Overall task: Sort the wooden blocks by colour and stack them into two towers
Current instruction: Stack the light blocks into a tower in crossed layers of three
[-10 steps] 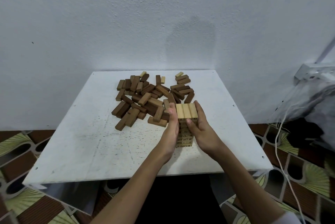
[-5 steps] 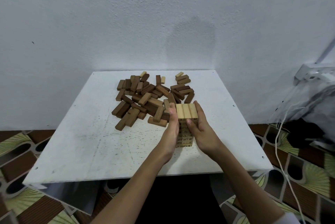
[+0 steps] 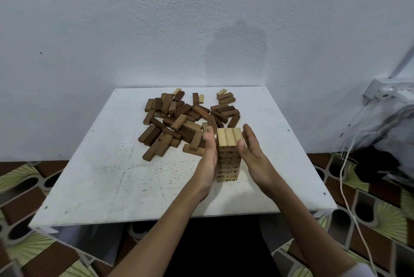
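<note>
Light-wood tower standing upright on the white worktop, right of centre and toward the near edge, topped by a layer of three pale blocks side by side. Left hand flat against the tower's left face, fingers straight, pressing rather than grasping. Right hand also released, fingers straight and pointing away along the tower's right side, thumb tip at the upper front corner; palm seemingly just clear of the wood, contact hard to judge from here. Both forearms reaching in from the near edge.

Behind and to the left of the tower, a loose pile of dark brown blocks spread over the middle and far part of the worktop, lying at all angles, some on top of others, its nearest pieces just beside the left hand. A few pale blocks scattered along the pile's far edge. No dark tower built yet.

Plain white wall behind. Patterned floor tiles to either side, a white cable trailing down at right.
</note>
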Demonstrator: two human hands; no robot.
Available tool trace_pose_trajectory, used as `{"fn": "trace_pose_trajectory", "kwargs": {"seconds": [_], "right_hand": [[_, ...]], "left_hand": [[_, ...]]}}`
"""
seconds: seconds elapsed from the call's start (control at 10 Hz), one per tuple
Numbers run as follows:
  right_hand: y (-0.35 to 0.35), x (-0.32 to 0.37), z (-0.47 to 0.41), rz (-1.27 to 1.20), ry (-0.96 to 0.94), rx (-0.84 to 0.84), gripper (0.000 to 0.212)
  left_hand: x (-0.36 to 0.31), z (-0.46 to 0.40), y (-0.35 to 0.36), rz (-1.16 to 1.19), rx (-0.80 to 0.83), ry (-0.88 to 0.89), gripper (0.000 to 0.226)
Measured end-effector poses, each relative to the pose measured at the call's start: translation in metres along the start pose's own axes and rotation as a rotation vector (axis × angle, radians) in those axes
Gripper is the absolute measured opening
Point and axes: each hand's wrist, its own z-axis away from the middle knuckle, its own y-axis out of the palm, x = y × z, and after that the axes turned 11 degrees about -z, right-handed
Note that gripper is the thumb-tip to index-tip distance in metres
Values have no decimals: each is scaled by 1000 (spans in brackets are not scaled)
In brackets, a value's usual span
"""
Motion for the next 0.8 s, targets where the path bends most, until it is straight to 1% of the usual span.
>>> {"fn": "trace_pose_trajectory", "kwargs": {"seconds": [0.1,0.2,0.3,0.4,0.5,0.6,0.7,0.8], "right_hand": [[-3,5,1,23,13,-16,55],[-7,5,-3,68,-45,-36,36],[-12,9,-13,68,-103,-66,29],[-22,14,-34,17,-122,-216,35],[-33,27,-65,-7,-129,-331,22],[-42,37,-113,88,-87,-328,18],[-44,35,-157,307,-62,-243,17],[-43,30,-201,571,-63,-140,21]], "left_hand": [[1,0,-5,-126,-115,-53,65],[3,-5,-10,-86,-155,-39,80],[-2,-8,-22,-111,-226,-29,102],[-7,-16,-42,-108,-326,34,102],[-16,-34,-65,-72,-446,62,76],[-25,-62,-89,-183,-523,55,37],[-21,-96,-115,-469,-549,60,17],[-18,-138,-141,-715,-565,35,20]]}}
